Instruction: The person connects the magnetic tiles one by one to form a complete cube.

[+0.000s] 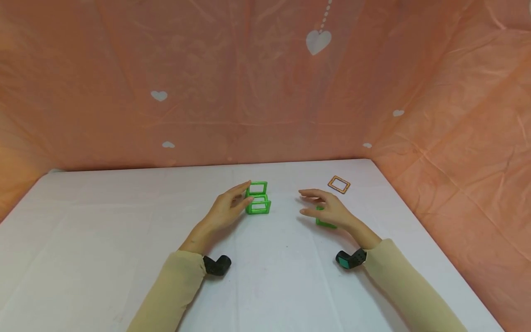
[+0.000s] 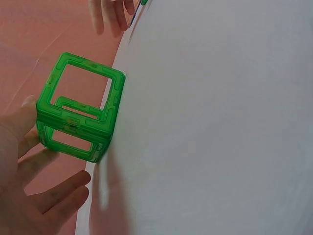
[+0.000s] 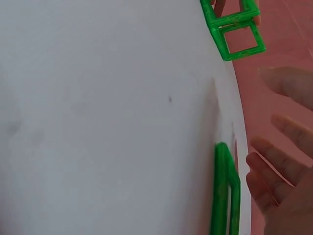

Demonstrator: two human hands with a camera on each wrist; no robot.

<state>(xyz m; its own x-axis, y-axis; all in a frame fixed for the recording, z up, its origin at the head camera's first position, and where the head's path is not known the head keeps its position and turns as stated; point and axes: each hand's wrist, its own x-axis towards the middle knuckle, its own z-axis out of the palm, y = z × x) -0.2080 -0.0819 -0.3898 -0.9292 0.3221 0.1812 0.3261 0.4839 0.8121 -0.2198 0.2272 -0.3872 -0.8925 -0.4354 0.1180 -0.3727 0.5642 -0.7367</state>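
Observation:
A cube-like structure of translucent green square frames [image 1: 259, 207] stands on the white table, just right of my left hand [image 1: 227, 206]. In the left wrist view, the thumb [image 2: 27, 115] and some fingers lie against the near side of the green structure [image 2: 73, 120]; two other fingers stretch out free. Whether they press on it I cannot tell. My right hand [image 1: 327, 208] hovers with fingers apart and holds nothing. Partly hidden below it are green frame pieces [image 1: 326, 224], seen edge-on as green bars [image 3: 221, 191] in the right wrist view.
An orange square frame [image 1: 339, 184] lies flat near the back right of the white table [image 1: 124, 240]. Pink-orange cloth [image 1: 232, 92] with white hearts hangs behind and at the sides. A black wrist camera [image 1: 217, 265] sits on each forearm.

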